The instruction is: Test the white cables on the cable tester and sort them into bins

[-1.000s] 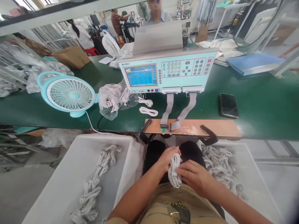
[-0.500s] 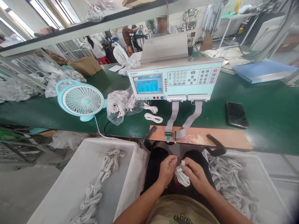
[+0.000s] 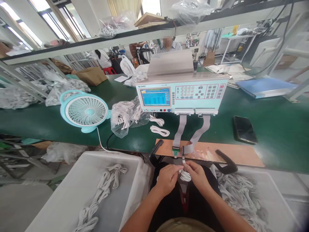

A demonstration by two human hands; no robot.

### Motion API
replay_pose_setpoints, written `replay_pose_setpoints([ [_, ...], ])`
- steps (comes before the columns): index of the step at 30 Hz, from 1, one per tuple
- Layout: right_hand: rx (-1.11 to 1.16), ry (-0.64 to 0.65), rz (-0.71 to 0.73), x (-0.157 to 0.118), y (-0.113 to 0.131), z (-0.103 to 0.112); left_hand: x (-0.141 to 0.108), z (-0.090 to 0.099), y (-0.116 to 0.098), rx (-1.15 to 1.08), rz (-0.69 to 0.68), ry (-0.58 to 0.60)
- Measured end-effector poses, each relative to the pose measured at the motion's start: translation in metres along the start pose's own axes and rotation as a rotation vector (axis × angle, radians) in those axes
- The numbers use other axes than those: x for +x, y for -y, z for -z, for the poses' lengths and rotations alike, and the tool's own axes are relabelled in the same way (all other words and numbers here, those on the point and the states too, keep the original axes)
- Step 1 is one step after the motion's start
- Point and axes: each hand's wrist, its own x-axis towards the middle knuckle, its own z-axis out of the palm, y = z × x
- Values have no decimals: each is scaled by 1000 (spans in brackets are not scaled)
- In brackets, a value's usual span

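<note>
A coiled white cable (image 3: 185, 176) hangs between my two hands, just below the board's edge. My right hand (image 3: 196, 174) pinches one end of it, and the white plug there meets the small connector (image 3: 183, 150) on the right grey ribbon. My left hand (image 3: 169, 177) is closed at the coil's left side; its fingertips seem to grip the cable. Left of that connector, a green adapter (image 3: 175, 152) ends the other ribbon. Both ribbons run up to the tester (image 3: 181, 96), whose blue screen is lit.
Cable coils lie in the left white bin (image 3: 79, 161) and the right one (image 3: 267, 180). A fan (image 3: 89, 112), bagged cables (image 3: 123, 116), two coils (image 3: 159, 130) and a phone (image 3: 245, 130) rest on the table. Black clamps flank the wooden board (image 3: 241, 154). A person sits beyond.
Both hands have moved up toward the board with the coil, bringing its plug to the right ribbon's connector. My left fingers have come in against the coil. The camera view has tilted up.
</note>
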Motion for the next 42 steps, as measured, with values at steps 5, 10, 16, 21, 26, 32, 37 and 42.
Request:
replay_pose_setpoints([
  [5, -33, -59, -9, 1, -3, -1, -2, -4, 10, -166, 169, -43],
  [10, -38, -55, 6, 2, -6, -1, -1, 0, 15, -208, 170, -14],
  [16, -27, -47, 12, 3, -6, -3, 3, 9, 19, -267, 121, 17],
  [21, 106, -55, -97, 2, 3, -9, 2, -12, 26, -684, 571, -40],
  [26, 282, -52, -281, 0, 15, -13, 6, -19, 22, -810, 639, 9],
  [32, 393, -75, -322, 4, 15, -16, 15, -3, 17, -611, 418, 61],
  [37, 410, -94, -270, 8, 8, -15, 20, -8, 17, -503, 395, -182],
  [42, 392, -71, -240, 6, 6, -13, 20, -13, 16, -545, 440, -245],
])
